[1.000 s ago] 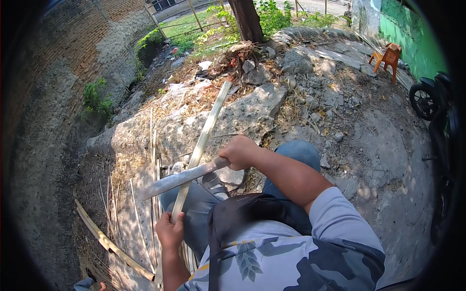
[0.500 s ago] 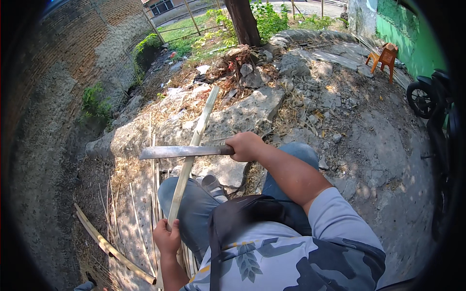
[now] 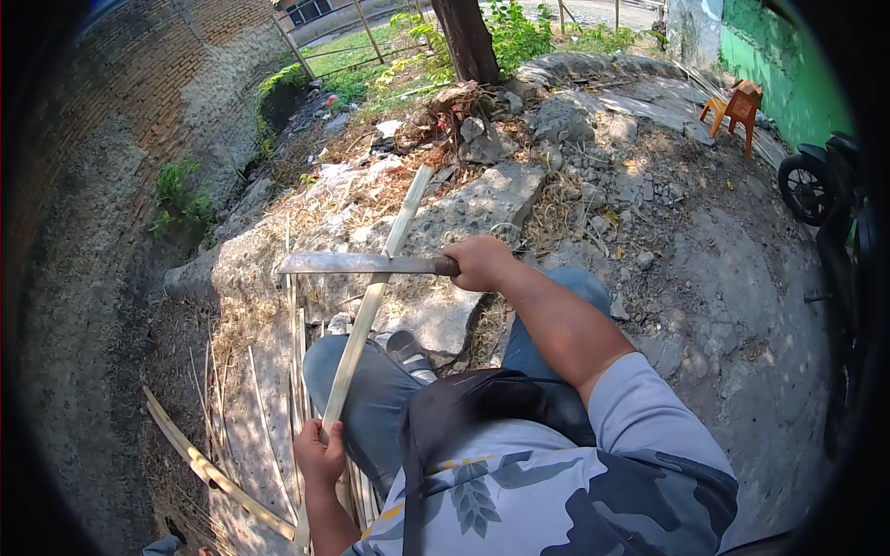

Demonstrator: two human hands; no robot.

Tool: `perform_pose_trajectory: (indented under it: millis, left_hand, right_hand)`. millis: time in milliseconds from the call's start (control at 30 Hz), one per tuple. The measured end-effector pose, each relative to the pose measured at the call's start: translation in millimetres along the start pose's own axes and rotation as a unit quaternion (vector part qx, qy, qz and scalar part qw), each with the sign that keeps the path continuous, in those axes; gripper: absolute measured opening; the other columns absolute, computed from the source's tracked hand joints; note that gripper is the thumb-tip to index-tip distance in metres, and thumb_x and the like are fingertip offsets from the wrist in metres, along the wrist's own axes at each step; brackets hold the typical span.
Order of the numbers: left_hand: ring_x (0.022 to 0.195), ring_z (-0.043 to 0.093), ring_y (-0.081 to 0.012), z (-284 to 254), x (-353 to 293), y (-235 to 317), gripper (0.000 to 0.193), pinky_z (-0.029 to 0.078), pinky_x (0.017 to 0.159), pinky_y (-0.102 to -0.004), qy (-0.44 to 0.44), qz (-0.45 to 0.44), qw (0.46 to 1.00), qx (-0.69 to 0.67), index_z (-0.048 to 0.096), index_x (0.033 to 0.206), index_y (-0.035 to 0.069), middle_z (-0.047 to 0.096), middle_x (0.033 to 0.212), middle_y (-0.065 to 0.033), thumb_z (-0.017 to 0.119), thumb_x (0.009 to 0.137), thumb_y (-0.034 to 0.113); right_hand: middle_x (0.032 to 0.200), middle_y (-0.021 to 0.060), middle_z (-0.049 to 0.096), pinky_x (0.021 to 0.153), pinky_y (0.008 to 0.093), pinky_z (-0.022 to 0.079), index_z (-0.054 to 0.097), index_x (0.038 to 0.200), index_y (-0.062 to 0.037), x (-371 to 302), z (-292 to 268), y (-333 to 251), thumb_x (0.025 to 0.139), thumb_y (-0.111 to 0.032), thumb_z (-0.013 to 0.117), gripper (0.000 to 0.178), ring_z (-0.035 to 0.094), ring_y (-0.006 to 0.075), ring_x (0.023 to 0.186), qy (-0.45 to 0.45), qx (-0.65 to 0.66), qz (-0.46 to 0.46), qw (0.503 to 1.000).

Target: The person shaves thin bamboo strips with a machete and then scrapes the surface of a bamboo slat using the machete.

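Note:
A long pale bamboo strip (image 3: pixel 357 345) slants up and away from my left hand (image 3: pixel 319 451), which is closed round its lower part near my left thigh. My right hand (image 3: pixel 481 263) is wrapped round the dark handle of a machete (image 3: pixel 348 263). The broad, worn metal blade lies level across the upper part of the strip, its tip pointing left. Blade and strip cross in front of my knees and appear to touch. The strip's far end rises above the blade over the rubble.
Thin bamboo strips (image 3: pixel 298 347) lie at my left, with a thicker split bamboo piece (image 3: pixel 218 477) farther out. A concrete slab (image 3: pixel 436 320) and rubble lie ahead, before a tree trunk (image 3: pixel 466 42). An orange chair (image 3: pixel 739 113) and a motorcycle (image 3: pixel 816 181) stand at the right.
My right hand and the machete have moved a little up the strip, away from me, and slightly right. The strip's far end has tilted right; my left hand stays nearly in place.

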State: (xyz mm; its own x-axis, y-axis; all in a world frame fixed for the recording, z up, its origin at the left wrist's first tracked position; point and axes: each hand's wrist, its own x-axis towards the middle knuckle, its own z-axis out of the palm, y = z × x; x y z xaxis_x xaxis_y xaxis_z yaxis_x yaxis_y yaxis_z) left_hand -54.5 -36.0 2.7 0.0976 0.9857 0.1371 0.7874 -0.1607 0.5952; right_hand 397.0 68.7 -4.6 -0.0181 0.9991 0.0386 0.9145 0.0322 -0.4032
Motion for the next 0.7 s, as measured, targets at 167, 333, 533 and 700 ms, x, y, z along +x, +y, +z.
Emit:
perform_pose_trajectory:
  millis: [167,333,533,700]
  left_hand:
    - [0.05,0.044,-0.0158,11.3,-1.2,-1.8,0.036,0.037,0.05,-0.0344,0.017,0.016,1.0,-0.018,0.063,0.086,-0.002,0.05,0.057,-0.0071,0.08,0.091,0.029]
    - [0.055,0.046,-0.0107,10.3,1.0,18.7,0.035,0.039,0.053,-0.0307,0.017,0.029,0.999,-0.01,0.064,0.088,-0.004,0.055,0.061,-0.0041,0.078,0.092,0.028]
    - [0.054,0.055,-0.0207,5.1,-7.0,2.2,0.034,0.045,0.055,-0.0357,0.025,0.017,1.0,-0.005,0.065,0.088,-0.004,0.06,0.063,-0.0128,0.079,0.089,0.027]
    - [0.052,0.049,-0.0176,2.8,-8.0,-4.9,0.036,0.042,0.053,-0.0347,0.031,0.011,0.999,-0.006,0.065,0.088,-0.005,0.055,0.06,-0.0102,0.079,0.09,0.028]
  right_hand:
    - [0.087,0.0112,0.073,0.075,0.0503,0.057,0.071,0.095,-0.0183,-4.4,12.8,-16.7,0.078,-0.027,0.07,0.019,0.071,0.0358,0.087,0.024,0.027,-0.039,0.999]
    - [0.082,0.0075,0.072,0.077,0.0487,0.055,0.07,0.088,-0.0183,-7.0,19.9,-35.2,0.074,-0.025,0.071,0.015,0.072,0.0329,0.084,-0.014,-0.054,-0.173,0.983]
    - [0.088,0.0067,0.074,0.082,0.0459,0.055,0.073,0.096,-0.0195,1.9,15.8,-24.1,0.075,-0.026,0.072,0.021,0.073,0.0313,0.089,-0.043,-0.101,-0.191,0.975]
    - [0.086,0.0116,0.073,0.08,0.0499,0.057,0.071,0.095,-0.0169,0.7,2.5,0.3,0.078,-0.031,0.073,0.022,0.072,0.0356,0.087,0.021,-0.013,-0.013,1.0]
